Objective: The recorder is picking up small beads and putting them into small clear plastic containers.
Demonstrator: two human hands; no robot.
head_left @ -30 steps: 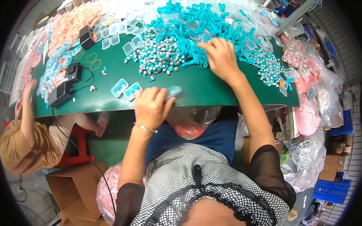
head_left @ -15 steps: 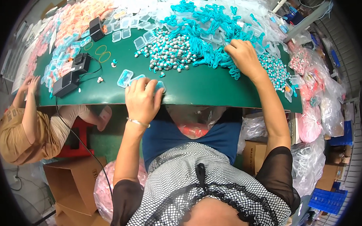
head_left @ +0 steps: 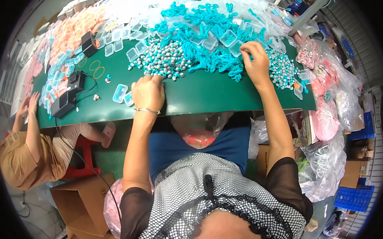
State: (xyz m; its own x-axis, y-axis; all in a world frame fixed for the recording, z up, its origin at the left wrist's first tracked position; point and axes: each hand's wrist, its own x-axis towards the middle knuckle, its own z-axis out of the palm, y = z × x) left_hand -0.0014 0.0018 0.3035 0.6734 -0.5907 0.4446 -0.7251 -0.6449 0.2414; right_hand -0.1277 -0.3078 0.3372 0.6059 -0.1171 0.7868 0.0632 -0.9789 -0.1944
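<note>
My left hand (head_left: 148, 92) is curled, back upward, at the near edge of a heap of small grey-and-teal plugs (head_left: 166, 57); whatever its fingers hold is hidden. Beside it lie small clear cases (head_left: 120, 93) with teal contents, one partly covered by the hand. My right hand (head_left: 256, 64) pinches the edge of an opened clear plastic case (head_left: 235, 48), held over looped teal cords (head_left: 217, 59). A second heap of grey-and-teal plugs (head_left: 282, 70) lies just right of that hand.
Black boxy devices (head_left: 63, 103) with a cable stand on the green table (head_left: 190, 98) at left, near rubber bands (head_left: 98, 72). Peach-coloured pieces (head_left: 76, 28) and clear bags cover the far side. At left, a co-worker's hands (head_left: 32, 102) rest at the table edge. Cardboard boxes (head_left: 82, 201) stand below.
My left hand has moved from over the small cases toward the plug heap, its fingers curling. My right hand now holds an opened clear case above the cords. The view has shifted slightly.
</note>
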